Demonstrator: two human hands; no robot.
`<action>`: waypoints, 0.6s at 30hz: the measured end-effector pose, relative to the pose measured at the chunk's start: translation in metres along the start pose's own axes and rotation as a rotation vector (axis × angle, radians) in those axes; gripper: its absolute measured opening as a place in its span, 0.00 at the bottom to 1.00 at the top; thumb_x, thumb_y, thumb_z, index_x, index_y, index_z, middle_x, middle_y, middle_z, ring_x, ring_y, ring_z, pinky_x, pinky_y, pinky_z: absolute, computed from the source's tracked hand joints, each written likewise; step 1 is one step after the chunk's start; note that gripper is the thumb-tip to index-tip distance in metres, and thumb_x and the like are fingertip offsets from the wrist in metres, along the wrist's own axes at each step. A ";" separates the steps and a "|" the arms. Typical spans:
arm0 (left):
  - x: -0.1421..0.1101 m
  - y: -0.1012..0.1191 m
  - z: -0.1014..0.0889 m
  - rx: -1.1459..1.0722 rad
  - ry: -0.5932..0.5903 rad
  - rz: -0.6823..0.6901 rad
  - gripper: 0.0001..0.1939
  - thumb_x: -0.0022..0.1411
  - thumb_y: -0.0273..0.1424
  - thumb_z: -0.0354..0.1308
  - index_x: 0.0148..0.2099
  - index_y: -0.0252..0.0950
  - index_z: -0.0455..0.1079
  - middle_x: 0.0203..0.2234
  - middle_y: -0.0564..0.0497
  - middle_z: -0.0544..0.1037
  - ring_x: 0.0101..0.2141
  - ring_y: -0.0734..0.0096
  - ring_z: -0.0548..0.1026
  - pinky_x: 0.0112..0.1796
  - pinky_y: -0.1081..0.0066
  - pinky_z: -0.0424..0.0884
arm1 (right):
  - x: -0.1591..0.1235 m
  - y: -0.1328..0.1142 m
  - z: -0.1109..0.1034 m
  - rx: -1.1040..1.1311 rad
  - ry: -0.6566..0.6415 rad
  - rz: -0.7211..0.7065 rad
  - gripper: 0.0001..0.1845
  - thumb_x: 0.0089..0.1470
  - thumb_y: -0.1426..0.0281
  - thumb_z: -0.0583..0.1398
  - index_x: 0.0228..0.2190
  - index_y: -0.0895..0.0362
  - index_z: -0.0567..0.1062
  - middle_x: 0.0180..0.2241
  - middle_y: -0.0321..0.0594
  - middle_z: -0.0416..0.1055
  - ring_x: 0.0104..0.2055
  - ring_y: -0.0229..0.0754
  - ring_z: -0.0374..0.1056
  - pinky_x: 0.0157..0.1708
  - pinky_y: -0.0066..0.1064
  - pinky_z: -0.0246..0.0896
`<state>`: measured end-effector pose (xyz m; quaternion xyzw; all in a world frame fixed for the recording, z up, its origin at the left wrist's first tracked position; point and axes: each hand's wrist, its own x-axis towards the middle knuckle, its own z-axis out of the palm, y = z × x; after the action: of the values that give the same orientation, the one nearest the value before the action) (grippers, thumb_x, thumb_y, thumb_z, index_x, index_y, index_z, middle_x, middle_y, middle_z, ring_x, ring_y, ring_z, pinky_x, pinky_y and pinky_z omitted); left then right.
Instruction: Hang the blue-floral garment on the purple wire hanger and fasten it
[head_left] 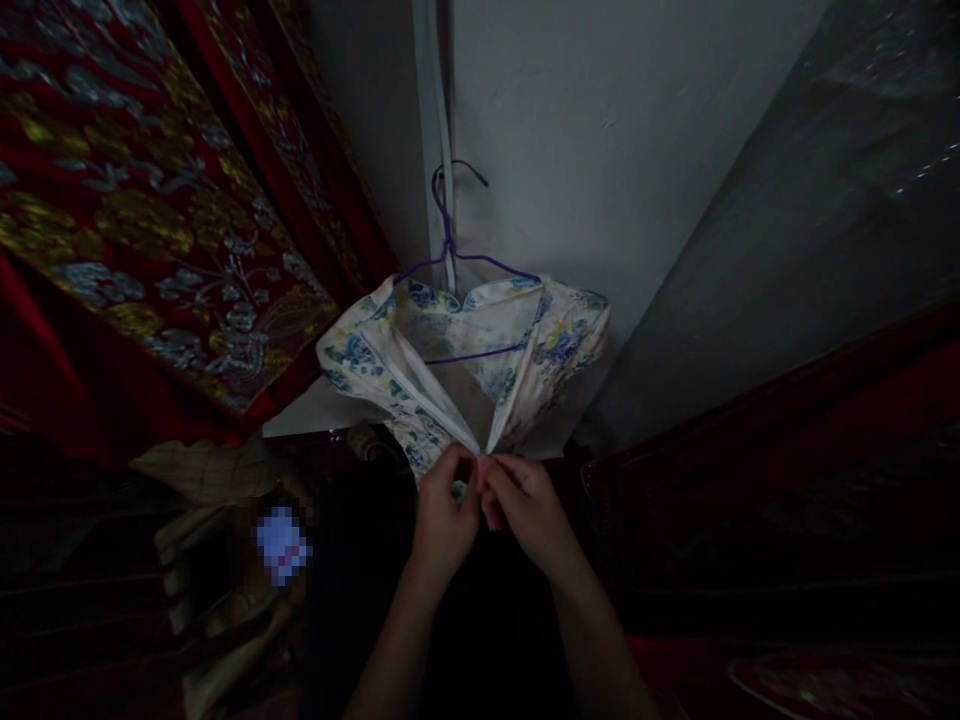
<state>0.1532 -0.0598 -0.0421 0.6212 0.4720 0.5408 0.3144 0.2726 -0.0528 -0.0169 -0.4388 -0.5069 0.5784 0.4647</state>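
Observation:
A white garment with blue and yellow flowers (566, 335) hangs on a purple wire hanger (491, 262) in front of me. Its front gapes in a V from the neck down to my fingers. My left hand (448, 505) pinches the left front edge at the bottom of the V. Right beside it, my right hand (529, 505) is closed on the other front edge, the fingertips of both hands meeting. Whatever small fastening may lie between the fingers is hidden. Below the hands the garment is mostly covered or lost in shadow.
Red cloth with gold and silver embroidery (142, 220) hangs at the upper left. A pale cord (441, 110) runs down the grey wall (585, 130) behind the hanger. At the lower left are a wooden chair (195, 535) and a blurred bright patch. More red cloth (847, 390) is at right.

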 end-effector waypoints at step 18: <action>0.059 -0.008 -0.020 0.044 -0.041 0.153 0.06 0.68 0.30 0.54 0.43 0.37 0.72 0.36 0.48 0.79 0.39 0.65 0.77 0.42 0.69 0.70 | 0.084 -0.114 0.018 0.018 0.020 -0.422 0.19 0.61 0.59 0.57 0.22 0.56 0.67 0.13 0.30 0.64 0.13 0.29 0.60 0.14 0.21 0.48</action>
<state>0.1300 -0.0049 -0.0228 0.6730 0.4286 0.5399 0.2679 0.2504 0.0329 0.0957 -0.3246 -0.5776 0.4685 0.5844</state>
